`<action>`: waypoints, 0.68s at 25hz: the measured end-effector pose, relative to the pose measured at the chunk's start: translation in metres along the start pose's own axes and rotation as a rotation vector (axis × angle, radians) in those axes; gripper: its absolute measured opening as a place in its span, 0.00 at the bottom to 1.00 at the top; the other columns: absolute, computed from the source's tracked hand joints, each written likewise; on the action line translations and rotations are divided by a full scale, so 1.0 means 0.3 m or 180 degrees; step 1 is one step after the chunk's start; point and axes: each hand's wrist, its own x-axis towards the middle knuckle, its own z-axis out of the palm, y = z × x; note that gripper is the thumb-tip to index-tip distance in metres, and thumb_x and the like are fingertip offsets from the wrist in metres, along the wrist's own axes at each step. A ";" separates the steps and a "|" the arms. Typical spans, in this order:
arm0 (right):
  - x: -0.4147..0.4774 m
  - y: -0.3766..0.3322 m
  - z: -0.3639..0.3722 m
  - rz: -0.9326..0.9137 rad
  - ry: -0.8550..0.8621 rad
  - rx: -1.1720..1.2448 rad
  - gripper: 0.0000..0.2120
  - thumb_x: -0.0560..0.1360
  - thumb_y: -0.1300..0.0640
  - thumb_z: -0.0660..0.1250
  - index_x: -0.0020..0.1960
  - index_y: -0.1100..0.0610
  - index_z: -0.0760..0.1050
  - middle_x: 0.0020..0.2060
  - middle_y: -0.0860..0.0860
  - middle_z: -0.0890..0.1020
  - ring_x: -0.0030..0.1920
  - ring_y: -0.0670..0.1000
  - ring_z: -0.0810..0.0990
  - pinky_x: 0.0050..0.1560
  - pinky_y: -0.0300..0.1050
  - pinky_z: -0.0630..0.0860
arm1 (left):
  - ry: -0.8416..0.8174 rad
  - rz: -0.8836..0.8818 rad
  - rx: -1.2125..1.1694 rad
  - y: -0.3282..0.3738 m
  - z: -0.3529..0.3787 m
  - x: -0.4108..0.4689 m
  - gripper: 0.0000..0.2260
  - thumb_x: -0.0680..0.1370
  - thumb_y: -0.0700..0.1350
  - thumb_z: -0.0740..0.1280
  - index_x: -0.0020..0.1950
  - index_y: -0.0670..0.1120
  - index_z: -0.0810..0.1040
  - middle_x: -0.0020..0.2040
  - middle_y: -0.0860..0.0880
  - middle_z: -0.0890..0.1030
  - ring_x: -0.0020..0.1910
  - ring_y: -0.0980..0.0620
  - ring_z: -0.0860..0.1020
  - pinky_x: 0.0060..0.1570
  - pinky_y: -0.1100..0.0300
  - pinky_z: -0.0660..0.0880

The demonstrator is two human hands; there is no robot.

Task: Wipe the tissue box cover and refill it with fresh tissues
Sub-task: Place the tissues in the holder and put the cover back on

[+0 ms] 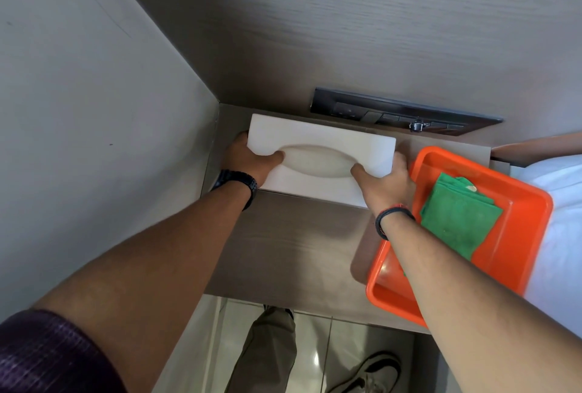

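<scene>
A white rectangular tissue box cover (318, 137) with an oval slot on top sits at the back of a small brown bedside table (283, 244), in the corner by the wall. My left hand (248, 161) grips its left end, thumb on top near the slot. My right hand (385, 180) grips its right end, thumb at the slot's right edge. No tissue shows in the slot. A folded green cloth (456, 214) lies in an orange plastic tray (519, 235) to the right of the cover.
A dark switch and socket panel (400, 114) is set in the wood wall behind the cover. The orange tray overhangs the table's right edge beside white bedding (563, 203). A grey wall closes the left side. My leg and shoe show on the tiled floor below.
</scene>
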 end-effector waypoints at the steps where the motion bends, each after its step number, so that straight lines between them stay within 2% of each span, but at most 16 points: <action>1: -0.002 0.000 -0.001 0.0011 0.0018 -0.0002 0.28 0.59 0.39 0.69 0.55 0.49 0.71 0.42 0.50 0.81 0.43 0.57 0.80 0.44 0.51 0.79 | -0.0015 -0.0039 0.0041 0.002 -0.001 0.005 0.23 0.65 0.51 0.76 0.55 0.51 0.72 0.45 0.57 0.74 0.39 0.58 0.73 0.29 0.69 0.65; 4: -0.005 0.004 -0.002 -0.0001 0.0069 -0.0013 0.27 0.56 0.38 0.69 0.51 0.49 0.71 0.40 0.49 0.81 0.41 0.56 0.80 0.43 0.52 0.80 | -0.0082 -0.0149 0.0163 0.007 -0.012 0.029 0.25 0.62 0.52 0.77 0.53 0.50 0.68 0.41 0.59 0.72 0.37 0.63 0.71 0.27 0.67 0.65; 10: -0.006 0.005 -0.002 -0.0030 0.0082 0.0066 0.25 0.58 0.40 0.70 0.51 0.49 0.71 0.39 0.48 0.81 0.41 0.55 0.80 0.41 0.49 0.79 | -0.0209 -0.0229 0.0170 0.004 -0.022 0.043 0.26 0.61 0.51 0.77 0.52 0.50 0.68 0.42 0.58 0.72 0.38 0.61 0.71 0.27 0.65 0.66; 17: -0.019 0.015 0.011 -0.0154 0.0114 -0.0025 0.25 0.65 0.45 0.72 0.57 0.53 0.71 0.43 0.53 0.81 0.44 0.59 0.80 0.43 0.50 0.78 | -0.0058 -0.0091 -0.0058 -0.021 0.008 0.021 0.22 0.64 0.48 0.77 0.50 0.49 0.68 0.40 0.59 0.71 0.36 0.64 0.70 0.25 0.70 0.65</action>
